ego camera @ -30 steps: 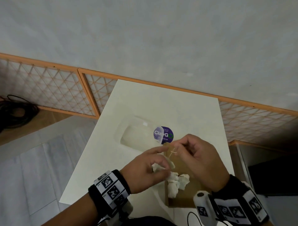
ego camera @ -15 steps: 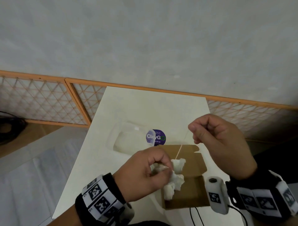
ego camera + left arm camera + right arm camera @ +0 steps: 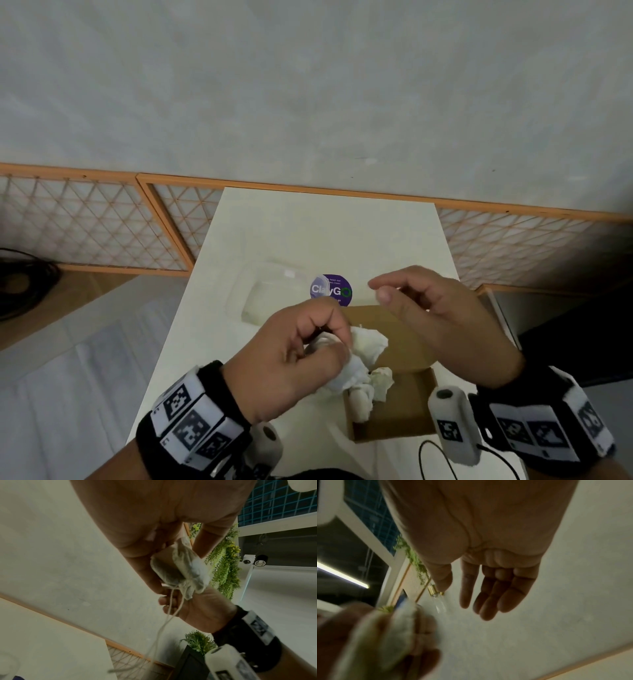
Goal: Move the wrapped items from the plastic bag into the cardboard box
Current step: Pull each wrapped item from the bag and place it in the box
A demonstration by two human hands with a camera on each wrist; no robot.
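Observation:
My left hand (image 3: 329, 339) grips a white tissue-wrapped bundle (image 3: 368, 344) above the near left part of the open cardboard box (image 3: 404, 414). More white wrapping (image 3: 363, 394) hangs from it into the box. In the left wrist view the bundle (image 3: 181, 569) is pinched between thumb and fingers, and a loose string (image 3: 164, 622) dangles from its tied end. My right hand (image 3: 378, 289) hovers above the box's raised flap (image 3: 394, 329) with fingers relaxed and nothing in them; the right wrist view shows its fingers (image 3: 489, 599) straight. The clear plastic bag (image 3: 270, 294) with a purple sticker (image 3: 330, 290) lies just beyond.
Everything sits on a narrow white table (image 3: 325, 233) against a grey wall. An orange lattice fence (image 3: 102, 222) runs behind it. Black cable (image 3: 20, 284) is coiled on the floor at left. A thin black wire (image 3: 438, 459) lies near the table's front edge.
My right hand, which pinched the string and pulled it up and right, has let it go and opened. My left hand still holds the bundle over the box.

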